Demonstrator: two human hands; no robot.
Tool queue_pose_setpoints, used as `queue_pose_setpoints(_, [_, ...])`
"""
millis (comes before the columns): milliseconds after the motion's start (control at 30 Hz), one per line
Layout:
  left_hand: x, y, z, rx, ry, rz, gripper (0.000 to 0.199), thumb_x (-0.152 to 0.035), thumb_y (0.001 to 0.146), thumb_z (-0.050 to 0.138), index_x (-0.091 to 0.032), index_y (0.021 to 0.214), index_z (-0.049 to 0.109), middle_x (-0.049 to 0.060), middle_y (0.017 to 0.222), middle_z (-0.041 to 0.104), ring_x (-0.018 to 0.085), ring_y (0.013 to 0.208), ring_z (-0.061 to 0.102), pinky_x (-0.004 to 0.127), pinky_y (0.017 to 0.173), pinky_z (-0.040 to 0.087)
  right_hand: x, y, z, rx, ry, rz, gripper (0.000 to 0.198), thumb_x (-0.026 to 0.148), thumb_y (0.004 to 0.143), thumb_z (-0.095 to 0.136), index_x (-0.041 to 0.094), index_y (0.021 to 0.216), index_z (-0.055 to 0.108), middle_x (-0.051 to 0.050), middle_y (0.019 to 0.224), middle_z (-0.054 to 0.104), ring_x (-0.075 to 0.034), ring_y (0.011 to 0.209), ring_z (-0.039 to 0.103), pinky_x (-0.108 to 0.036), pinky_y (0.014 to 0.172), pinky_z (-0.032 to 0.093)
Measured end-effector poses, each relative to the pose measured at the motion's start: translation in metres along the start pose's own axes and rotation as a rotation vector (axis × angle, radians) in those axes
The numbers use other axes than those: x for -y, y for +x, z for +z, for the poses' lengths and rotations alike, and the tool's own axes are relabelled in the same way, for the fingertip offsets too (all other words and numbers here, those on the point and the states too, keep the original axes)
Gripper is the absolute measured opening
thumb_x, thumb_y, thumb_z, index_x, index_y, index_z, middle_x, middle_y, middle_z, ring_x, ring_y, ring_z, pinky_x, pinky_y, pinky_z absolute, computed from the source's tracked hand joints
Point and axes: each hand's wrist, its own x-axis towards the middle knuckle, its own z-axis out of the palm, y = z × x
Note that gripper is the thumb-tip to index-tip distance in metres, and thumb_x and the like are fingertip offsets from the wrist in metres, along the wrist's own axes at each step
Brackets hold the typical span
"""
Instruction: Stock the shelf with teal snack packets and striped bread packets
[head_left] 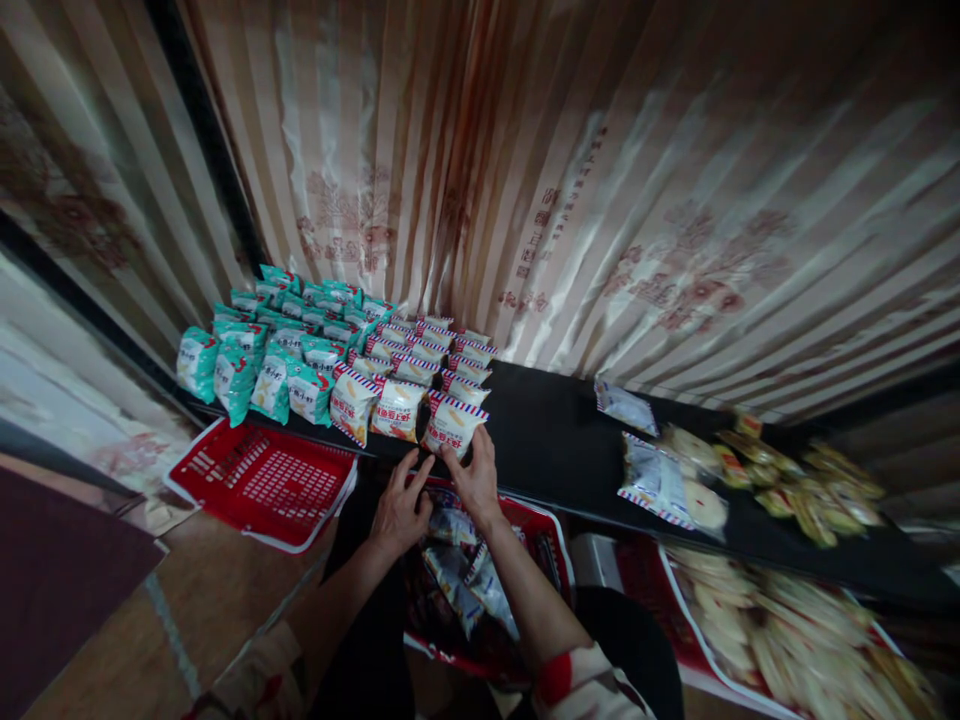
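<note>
Rows of white snack bags (pixel 396 408) with red and blue striped edges stand upright on a black tabletop (pixel 540 420). My right hand (pixel 474 482) grips the lower part of the front right snack bag (pixel 453 424), its thumb on the front and its fingers by the right side. Just left of it, at the table's front edge, my left hand (pixel 400 508) has its fingers apart and holds nothing. Beneath my forearms a red basket (pixel 561 545) contains several more packets (pixel 454 585), partly hidden by my arms.
Teal snack bags (pixel 271 385) stand in rows at the left. A red basket (pixel 262 480) sits below them. Loose striped packets (pixel 654 478) and yellowish packets (pixel 814 490) lie at the right, above a filled basket (pixel 694 640). A pleated curtain (pixel 570 200) hangs behind the table.
</note>
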Motion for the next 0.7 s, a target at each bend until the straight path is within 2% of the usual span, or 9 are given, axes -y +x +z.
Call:
queue_pose_setpoints(233, [0.002, 0.003, 0.0, -0.066, 0.07, 0.084, 0.059, -0.008, 0.081, 0.043, -0.026, 0.137, 0.037, 0.01, 0.141, 0.037, 0.022, 0.126, 0.044, 0.039, 0.098, 0.047, 0.005, -0.001, -0.002, 0.05, 0.038, 0.038, 0.06, 0.053, 0.078, 0.051, 0.014, 0.124, 0.047, -0.018, 0.129, 0.048, -0.03, 0.124, 0.039, -0.05, 0.101, 0.035])
queue_pose_setpoints(433, [0.004, 0.015, -0.003, -0.155, 0.242, 0.293, 0.046, -0.009, 0.084, 0.043, -0.025, 0.127, 0.051, 0.01, 0.135, 0.047, 0.023, 0.129, 0.041, 0.038, 0.101, 0.044, 0.005, -0.001, -0.004, 0.075, 0.059, 0.057, 0.063, 0.052, 0.079, 0.051, 0.01, 0.126, 0.046, -0.02, 0.133, 0.044, -0.03, 0.127, 0.036, -0.049, 0.104, 0.032])
queue_pose_setpoints(600, [0.005, 0.021, 0.004, -0.18, 0.29, 0.324, 0.038, -0.01, 0.085, 0.045, -0.02, 0.121, 0.055, 0.01, 0.136, 0.047, 0.024, 0.133, 0.035, 0.039, 0.103, 0.043, 0.003, -0.005, -0.005, 0.13, 0.119, 0.1, 0.065, 0.051, 0.079, 0.051, 0.012, 0.131, 0.043, -0.018, 0.14, 0.039, -0.029, 0.133, 0.031, -0.05, 0.107, 0.029])
queue_pose_setpoints(700, [0.004, 0.022, 0.011, -0.186, 0.292, 0.335, 0.036, -0.011, 0.086, 0.045, -0.018, 0.12, 0.055, 0.011, 0.134, 0.048, 0.024, 0.133, 0.034, 0.039, 0.102, 0.043, -0.003, -0.009, -0.006, 0.141, 0.208, 0.151, 0.073, 0.053, 0.079, 0.052, 0.014, 0.137, 0.036, -0.017, 0.145, 0.033, -0.028, 0.136, 0.026, -0.049, 0.11, 0.025])
